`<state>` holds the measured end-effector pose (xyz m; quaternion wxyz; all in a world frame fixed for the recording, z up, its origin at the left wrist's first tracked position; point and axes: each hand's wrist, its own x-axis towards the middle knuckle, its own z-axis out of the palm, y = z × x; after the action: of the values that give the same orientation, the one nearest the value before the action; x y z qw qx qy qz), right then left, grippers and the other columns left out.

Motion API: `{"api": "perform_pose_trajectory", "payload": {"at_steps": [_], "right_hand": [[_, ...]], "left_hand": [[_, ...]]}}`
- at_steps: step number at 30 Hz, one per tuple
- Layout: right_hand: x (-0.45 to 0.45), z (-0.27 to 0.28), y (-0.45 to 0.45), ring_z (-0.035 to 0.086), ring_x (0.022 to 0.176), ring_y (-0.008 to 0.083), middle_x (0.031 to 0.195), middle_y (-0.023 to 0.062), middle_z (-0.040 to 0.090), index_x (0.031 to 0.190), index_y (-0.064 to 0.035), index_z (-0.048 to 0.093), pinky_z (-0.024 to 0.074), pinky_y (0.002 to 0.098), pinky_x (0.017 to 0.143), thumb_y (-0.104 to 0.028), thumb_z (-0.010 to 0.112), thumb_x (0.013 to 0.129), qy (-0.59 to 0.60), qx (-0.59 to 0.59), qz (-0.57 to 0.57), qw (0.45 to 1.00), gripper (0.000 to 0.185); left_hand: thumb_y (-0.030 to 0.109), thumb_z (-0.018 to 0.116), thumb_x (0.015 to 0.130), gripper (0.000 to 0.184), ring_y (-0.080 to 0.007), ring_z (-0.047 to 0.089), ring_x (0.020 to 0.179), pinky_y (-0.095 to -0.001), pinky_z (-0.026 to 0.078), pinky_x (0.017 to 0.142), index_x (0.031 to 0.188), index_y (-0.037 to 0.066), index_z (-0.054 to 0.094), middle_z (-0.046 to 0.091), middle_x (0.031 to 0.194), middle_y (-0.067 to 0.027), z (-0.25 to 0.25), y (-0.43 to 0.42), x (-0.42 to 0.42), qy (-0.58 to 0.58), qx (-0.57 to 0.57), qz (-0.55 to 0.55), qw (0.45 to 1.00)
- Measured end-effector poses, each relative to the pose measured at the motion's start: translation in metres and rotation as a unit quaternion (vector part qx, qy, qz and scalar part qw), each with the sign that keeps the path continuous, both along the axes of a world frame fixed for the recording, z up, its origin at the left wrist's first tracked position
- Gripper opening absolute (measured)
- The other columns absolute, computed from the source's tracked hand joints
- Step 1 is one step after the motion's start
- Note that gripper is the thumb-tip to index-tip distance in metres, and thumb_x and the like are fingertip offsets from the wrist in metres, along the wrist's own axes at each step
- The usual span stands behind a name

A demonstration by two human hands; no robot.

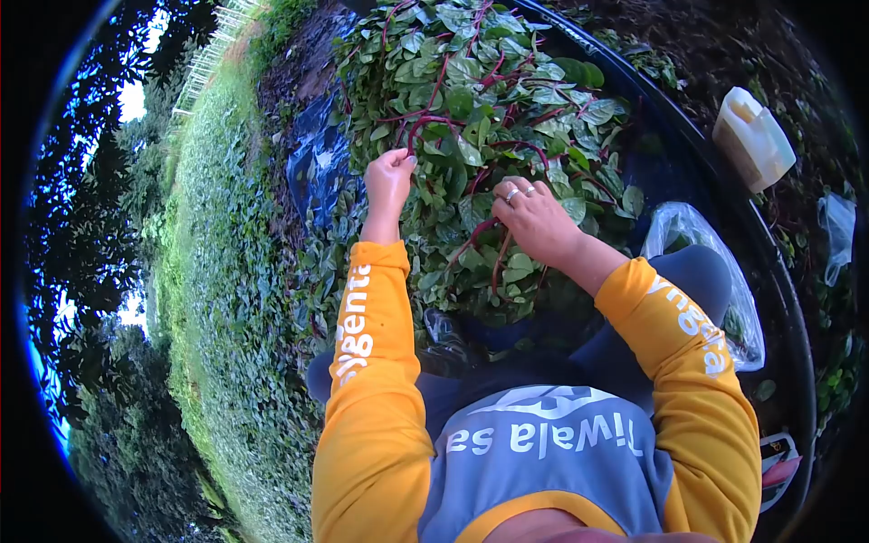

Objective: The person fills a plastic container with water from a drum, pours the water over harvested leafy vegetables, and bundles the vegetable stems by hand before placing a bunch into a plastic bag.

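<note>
A big heap of leafy greens with red-purple stems (453, 77), which look like Malabar spinach, lies in front of me. My left hand (389, 184) is closed, with thumb and fingers pinching a curved red stem (424, 122) at the heap's near left side. Lower and to the right, my right hand (532, 215), wearing rings, is closed over the heap. From under its fingers a thick red stem (475, 240) and a thinner brownish one (500, 262) stick out. The fingertips of this hand are partly hidden by its back.
Blue plastic sheeting (319, 167) lies left of the heap. On the right are a clear plastic bag (738, 312), a dark curved rim (769, 231), a cut plastic jug (753, 140) and another thin bag (837, 235). Green plants (235, 299) grow along the left.
</note>
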<state>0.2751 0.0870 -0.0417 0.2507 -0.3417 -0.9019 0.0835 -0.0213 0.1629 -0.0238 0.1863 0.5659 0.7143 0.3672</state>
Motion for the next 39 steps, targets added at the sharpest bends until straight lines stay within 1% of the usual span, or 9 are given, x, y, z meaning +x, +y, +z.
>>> {"api": "perform_pose_trajectory", "payload": {"at_steps": [13, 19, 21, 27, 31, 32, 33, 34, 39], "right_hand": [[0.002, 0.02, 0.014, 0.021, 0.151, 0.0365, 0.165, 0.0158, 0.017, 0.097, -0.004, 0.065, 0.0396, 0.0508, 0.104, -0.012, 0.057, 0.091, 0.025, 0.007, -0.057, 0.998, 0.013], [-0.006, 0.003, 0.023, 0.056, 0.106, 0.0292, 0.107, 0.0113, 0.059, 0.105, -0.0066, 0.066, 0.0431, 0.0431, 0.088, -0.008, 0.056, 0.085, 0.038, 0.017, -0.03, 0.999, 0.023], [-0.007, 0.004, 0.025, 0.053, 0.108, 0.0299, 0.106, 0.0109, 0.055, 0.105, -0.0061, 0.065, 0.0421, 0.0431, 0.09, -0.005, 0.057, 0.083, 0.024, -0.01, -0.024, 0.999, 0.023], [-0.014, 0.003, 0.02, 0.055, 0.11, 0.0312, 0.111, 0.0131, 0.057, 0.104, -0.0052, 0.064, 0.042, 0.0434, 0.09, -0.005, 0.057, 0.082, -0.008, -0.048, 0.016, 0.999, 0.023], [-0.019, -0.003, 0.019, 0.056, 0.104, 0.0301, 0.105, 0.012, 0.058, 0.102, -0.005, 0.065, 0.0429, 0.0423, 0.086, -0.007, 0.058, 0.082, -0.014, -0.041, 0.032, 0.999, 0.021], [-0.021, -0.005, 0.017, 0.058, 0.101, 0.0297, 0.102, 0.0119, 0.059, 0.1, -0.0051, 0.066, 0.0437, 0.0417, 0.084, -0.008, 0.058, 0.082, -0.005, -0.035, 0.032, 0.999, 0.02], [-0.024, -0.006, 0.015, 0.058, 0.101, 0.0297, 0.102, 0.0119, 0.059, 0.1, -0.0051, 0.066, 0.0437, 0.0417, 0.084, -0.008, 0.058, 0.082, -0.006, -0.034, 0.039, 0.999, 0.02], [-0.025, -0.006, 0.012, 0.058, 0.1, 0.0296, 0.102, 0.0119, 0.059, 0.099, -0.0051, 0.065, 0.0438, 0.0415, 0.084, -0.009, 0.058, 0.082, -0.007, -0.026, 0.043, 0.999, 0.019], [-0.028, -0.012, 0.004, 0.059, 0.099, 0.0293, 0.101, 0.0124, 0.059, 0.101, -0.0054, 0.065, 0.0446, 0.0416, 0.082, -0.011, 0.057, 0.083, -0.012, 0.013, 0.054, 0.998, 0.021]], "left_hand": [[0.006, 0.071, 0.091, 0.019, -0.0075, 0.063, 0.079, -0.0221, 0.05, 0.072, 0.11, 0.002, 0.071, 0.07, 0.095, 0.0008, -0.031, -0.103, 0.015, -0.375, 0.009, 0.025, 0.927], [-0.001, 0.068, 0.088, 0.014, -0.0118, 0.065, 0.08, -0.0243, 0.051, 0.072, 0.1, 0.004, 0.073, 0.07, 0.094, -0.0014, -0.022, -0.11, 0.013, -0.328, 0.001, -0.048, 0.943], [-0.005, 0.066, 0.082, 0.017, -0.0208, 0.065, 0.08, -0.0299, 0.051, 0.071, 0.092, 0.007, 0.074, 0.064, 0.088, -0.0062, -0.01, -0.113, 0.002, 0.139, 0.123, -0.173, 0.967], [0.003, 0.064, 0.087, 0.021, -0.03, 0.064, 0.086, -0.0381, 0.052, 0.076, 0.104, 0.01, 0.074, 0.063, 0.097, -0.0127, 0.008, -0.137, -0.045, 0.443, 0.192, 0.05, 0.874], [0.017, 0.068, 0.092, 0.015, -0.033, 0.066, 0.074, -0.0417, 0.052, 0.071, 0.097, 0.003, 0.072, 0.068, 0.082, -0.0162, 0.019, -0.148, -0.016, 0.182, 0.117, 0.087, 0.972], [0.027, 0.069, 0.094, 0.028, -0.0161, 0.065, 0.062, -0.0312, 0.052, 0.063, 0.097, -0.001, 0.073, 0.069, 0.072, -0.0105, 0.007, -0.148, -0.005, 0.035, 0.01, 0.078, 0.996], [0.039, 0.067, 0.092, 0.041, -0.0375, 0.066, 0.068, -0.0418, 0.051, 0.064, 0.083, -0.001, 0.07, 0.067, 0.072, -0.0202, 0.008, -0.147, 0.018, 0.045, -0.053, 0.049, 0.996], [0.043, 0.067, 0.09, 0.045, -0.038, 0.066, 0.07, -0.0411, 0.05, 0.063, 0.084, -0.001, 0.071, 0.067, 0.073, -0.0209, 0.001, -0.146, 0.033, 0.019, -0.099, 0.018, 0.995], [0.034, 0.066, 0.092, 0.04, -0.0202, 0.056, 0.056, -0.0365, 0.044, 0.059, 0.078, -0.003, 0.065, 0.056, 0.06, -0.015, -0.046, -0.116, 0.044, -0.135, -0.039, 0.144, 0.98]]}}
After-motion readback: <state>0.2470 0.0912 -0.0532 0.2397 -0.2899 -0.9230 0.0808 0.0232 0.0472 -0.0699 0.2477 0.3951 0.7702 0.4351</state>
